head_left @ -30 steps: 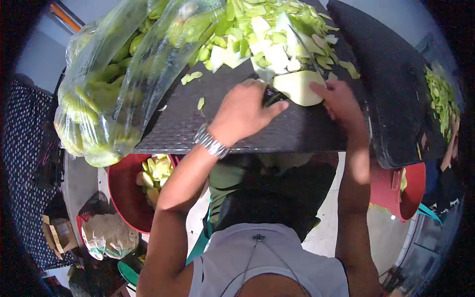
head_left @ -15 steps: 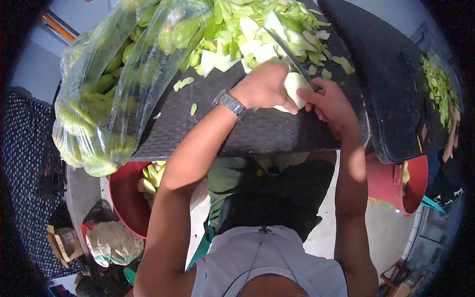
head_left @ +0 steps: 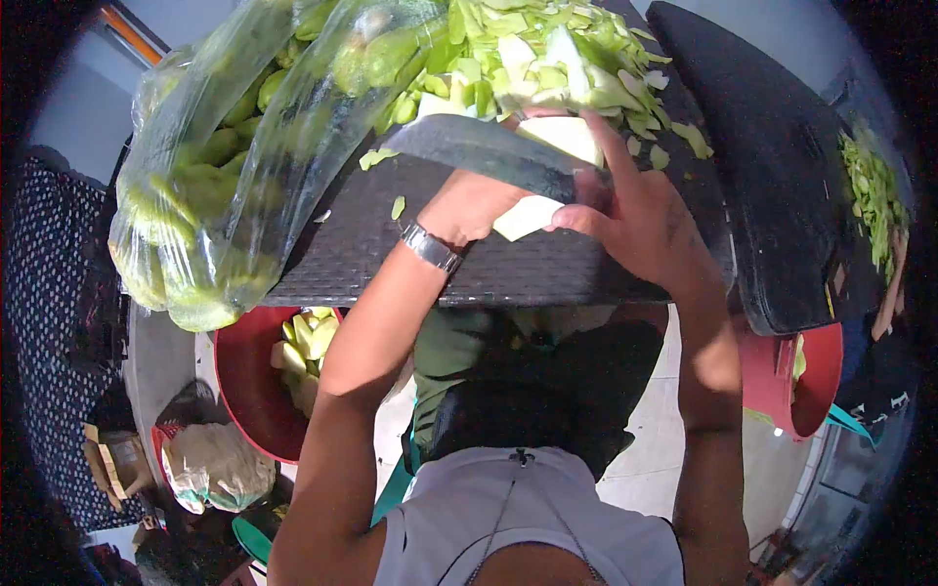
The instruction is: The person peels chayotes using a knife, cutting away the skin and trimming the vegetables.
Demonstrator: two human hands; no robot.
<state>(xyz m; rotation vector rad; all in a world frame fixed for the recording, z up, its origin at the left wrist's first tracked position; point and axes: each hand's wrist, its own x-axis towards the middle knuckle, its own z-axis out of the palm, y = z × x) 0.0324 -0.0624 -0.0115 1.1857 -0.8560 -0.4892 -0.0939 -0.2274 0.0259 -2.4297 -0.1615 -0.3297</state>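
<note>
My right hand (head_left: 650, 220) is closed around the handle of a broad kitchen knife (head_left: 469, 146), its blade pointing left across my left hand. Partly hidden under the blade, my left hand (head_left: 479, 203) is closed on pale peeled chayote. One chayote piece (head_left: 567, 134) shows beyond the knife, by my right index finger. A second pale piece (head_left: 528, 217) shows on the near side, between my left hand and my right thumb. Just beyond both hands lies a heap of green peelings and pale scraps (head_left: 547, 68) on the dark ridged tabletop (head_left: 391, 264).
A clear plastic bag of green chayotes (head_left: 195, 215) stands at the table's left. A dark raised panel (head_left: 772, 176) borders the right, with more peelings (head_left: 870, 195) beyond. Below are a red tub (head_left: 244, 391) holding pale pieces and another red container (head_left: 816, 391).
The knife has swung from pointing away to lying leftward across my left hand. The single peeled chayote now shows as two pale parts, either side of the blade.
</note>
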